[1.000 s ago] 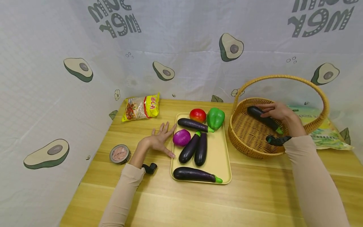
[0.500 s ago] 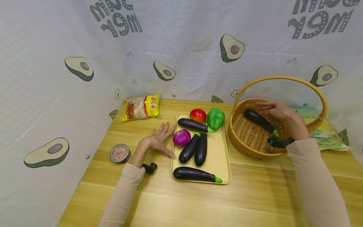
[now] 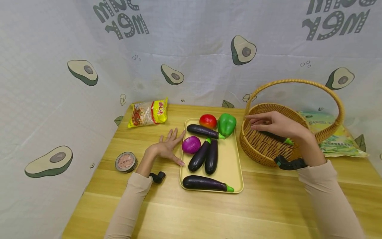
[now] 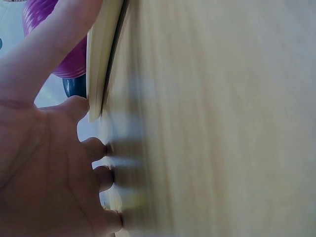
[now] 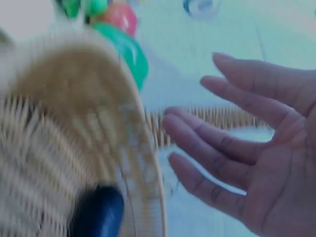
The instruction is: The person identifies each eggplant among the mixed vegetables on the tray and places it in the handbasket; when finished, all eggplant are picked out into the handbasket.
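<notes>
Nearest on the wooden bench (image 3: pixel 167 212), two beige sleeves reaching in from the near edge. On the yellow tray (image 3: pixel 231 166), near to far: one eggplant lying crosswise at the near end, two more side by side pointing away, a purple onion (image 3: pixel 191 144) at the left rim, a fourth eggplant lying across, then a tomato (image 3: pixel 208 121) and a green pepper (image 3: pixel 226 124) at the far end. Left hand (image 3: pixel 167 147) flat on the bench just left of the tray, fingers spread and straight, fingertips at the tray's rim beside the onion, gripping nothing. Left of it, a small round tin (image 3: pixel 126 162). To the right, the wicker basket (image 3: pixel 262 152) with a tall hoop handle; inside it an eggplant (image 3: pixel 276 137), partly hidden. Right hand (image 3: pixel 276 124) open above the basket's left side, fingers loose and extended, clear of the eggplant. Farther left, a yellow snack bag (image 3: pixel 148 113); behind the basket, a green packet (image 3: pixel 337 139).
</notes>
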A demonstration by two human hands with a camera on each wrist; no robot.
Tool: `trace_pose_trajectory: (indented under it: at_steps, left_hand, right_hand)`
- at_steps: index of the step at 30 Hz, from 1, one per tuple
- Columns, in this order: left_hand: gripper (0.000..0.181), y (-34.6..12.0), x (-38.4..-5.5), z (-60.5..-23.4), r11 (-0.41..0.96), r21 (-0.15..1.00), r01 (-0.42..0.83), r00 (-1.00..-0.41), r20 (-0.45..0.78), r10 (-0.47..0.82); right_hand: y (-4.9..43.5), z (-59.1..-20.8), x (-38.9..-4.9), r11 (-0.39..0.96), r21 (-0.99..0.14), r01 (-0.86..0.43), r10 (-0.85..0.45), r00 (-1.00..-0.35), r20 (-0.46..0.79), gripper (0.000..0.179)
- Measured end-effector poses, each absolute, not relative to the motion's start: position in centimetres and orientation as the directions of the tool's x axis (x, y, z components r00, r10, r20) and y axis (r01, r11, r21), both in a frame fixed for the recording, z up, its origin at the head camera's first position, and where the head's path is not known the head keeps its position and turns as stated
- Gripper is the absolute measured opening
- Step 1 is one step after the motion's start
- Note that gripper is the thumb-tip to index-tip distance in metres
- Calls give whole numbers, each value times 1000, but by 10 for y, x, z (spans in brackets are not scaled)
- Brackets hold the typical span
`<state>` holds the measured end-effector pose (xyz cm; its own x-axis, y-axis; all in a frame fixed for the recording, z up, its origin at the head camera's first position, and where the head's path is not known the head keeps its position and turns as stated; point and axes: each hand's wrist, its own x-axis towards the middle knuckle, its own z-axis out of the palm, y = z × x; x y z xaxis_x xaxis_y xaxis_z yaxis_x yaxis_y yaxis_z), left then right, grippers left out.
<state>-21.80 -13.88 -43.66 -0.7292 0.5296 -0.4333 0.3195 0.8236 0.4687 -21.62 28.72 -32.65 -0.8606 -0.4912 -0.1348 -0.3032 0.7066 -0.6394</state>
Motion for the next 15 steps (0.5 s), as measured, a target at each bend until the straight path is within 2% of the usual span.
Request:
trace_pose_trajectory:
  at_steps: [8, 15]
  left_hand:
    - [136, -139, -218, -437, 825, 470, 315, -732, -433, 526]
    - [136, -140, -219, -438, 822, 473, 318, -732, -429, 530]
  right_hand:
    - [221, -345, -214, 670, -643, -371, -527, -848, -60, 60]
    - [178, -380, -222, 663, -646, -379, -502, -865, -8, 60]
